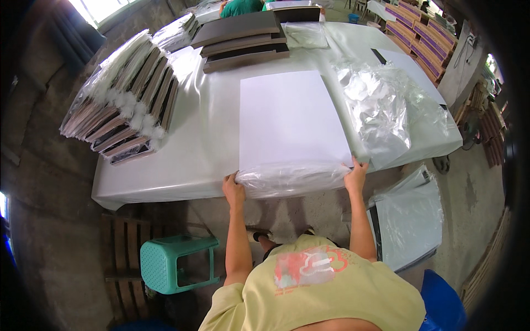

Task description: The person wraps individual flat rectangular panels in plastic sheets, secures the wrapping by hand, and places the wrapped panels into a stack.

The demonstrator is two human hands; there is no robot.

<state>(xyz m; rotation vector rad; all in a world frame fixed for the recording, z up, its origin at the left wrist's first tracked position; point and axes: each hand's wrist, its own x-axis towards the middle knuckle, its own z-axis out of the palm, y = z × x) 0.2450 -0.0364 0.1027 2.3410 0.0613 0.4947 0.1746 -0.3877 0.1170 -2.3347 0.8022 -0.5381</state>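
A large white sheet or panel (290, 118) lies flat on the covered table, its near end at the table's front edge. Crumpled clear plastic film (298, 179), which looks like a bag, gathers across that near end and hangs a little over the edge. My left hand (234, 188) pinches the film at the left near corner. At the right near corner, my right hand (356, 175) grips it the same way, fingers closed beside the panel's edge. How far the film reaches over or under the panel I cannot tell.
Left on the table (207, 138) leans a stack of plastic-wrapped panels (124, 99); dark boards (243, 41) are piled at the back. Loose clear bags (381, 110) lie right. Below stand a green stool (179, 263) and wrapped white panels (411, 215). A person in green (242, 7) is beyond.
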